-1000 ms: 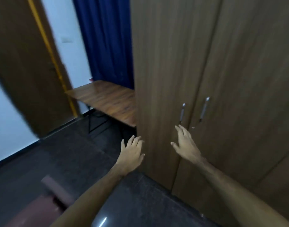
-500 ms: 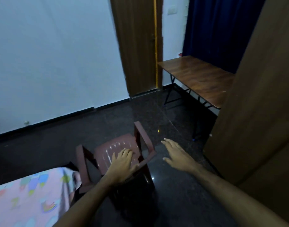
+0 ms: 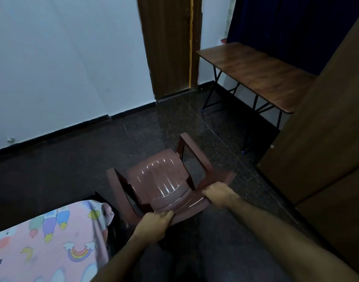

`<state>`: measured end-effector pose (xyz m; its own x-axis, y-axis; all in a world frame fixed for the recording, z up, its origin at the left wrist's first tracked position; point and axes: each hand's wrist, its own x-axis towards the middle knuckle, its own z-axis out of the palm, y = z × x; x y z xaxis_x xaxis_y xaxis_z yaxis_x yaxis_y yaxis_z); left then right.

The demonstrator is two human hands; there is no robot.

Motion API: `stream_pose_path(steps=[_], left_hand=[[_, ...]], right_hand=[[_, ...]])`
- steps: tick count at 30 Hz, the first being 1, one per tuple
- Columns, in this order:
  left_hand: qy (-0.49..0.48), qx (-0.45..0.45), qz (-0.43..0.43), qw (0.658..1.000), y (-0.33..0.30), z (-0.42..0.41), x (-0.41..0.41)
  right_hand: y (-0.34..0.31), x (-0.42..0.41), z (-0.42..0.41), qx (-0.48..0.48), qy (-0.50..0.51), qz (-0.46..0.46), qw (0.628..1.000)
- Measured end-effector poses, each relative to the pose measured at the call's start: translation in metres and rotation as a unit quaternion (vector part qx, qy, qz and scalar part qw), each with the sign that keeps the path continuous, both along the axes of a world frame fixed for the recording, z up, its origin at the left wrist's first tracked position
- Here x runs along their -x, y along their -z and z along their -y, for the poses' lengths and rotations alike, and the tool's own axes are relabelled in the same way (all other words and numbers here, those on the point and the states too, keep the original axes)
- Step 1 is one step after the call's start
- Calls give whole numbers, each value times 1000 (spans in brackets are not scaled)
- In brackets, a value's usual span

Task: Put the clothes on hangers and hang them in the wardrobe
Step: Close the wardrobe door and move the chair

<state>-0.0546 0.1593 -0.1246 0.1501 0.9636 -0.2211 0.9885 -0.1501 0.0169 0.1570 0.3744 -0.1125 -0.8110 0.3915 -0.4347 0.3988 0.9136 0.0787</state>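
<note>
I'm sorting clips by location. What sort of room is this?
Probably a bedroom in a home: a bed with a pink cartoon-print sheet sits bottom left, a tall brown wooden wardrobe stands on the right, and both hands grip a maroon plastic armchair.

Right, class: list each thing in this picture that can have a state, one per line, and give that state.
Left hand: grips the top edge of the chair back.
Right hand: grips the same edge, further right.
Chair: seat bare, held by both hands; whether it is tilted or lifted, I cannot tell.
Table: standing, top bare.
Wardrobe: the side that shows is shut.
Door: open or shut, I cannot tell.
Bedsheet: spread out, corner hanging loose.
</note>
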Motion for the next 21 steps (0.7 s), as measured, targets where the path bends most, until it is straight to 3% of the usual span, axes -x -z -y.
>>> stream_pose_path(steps=[5, 17, 21], left_hand=[[51, 3, -4, 999, 5, -10, 28], [138, -29, -51, 989, -12, -61, 123], [144, -2, -22, 989, -16, -109, 151]], right_hand=[[10, 14, 1, -53, 12, -4, 999], [-23, 78, 3, -57, 23, 59, 996], [-25, 93, -7, -42, 45, 71, 996]])
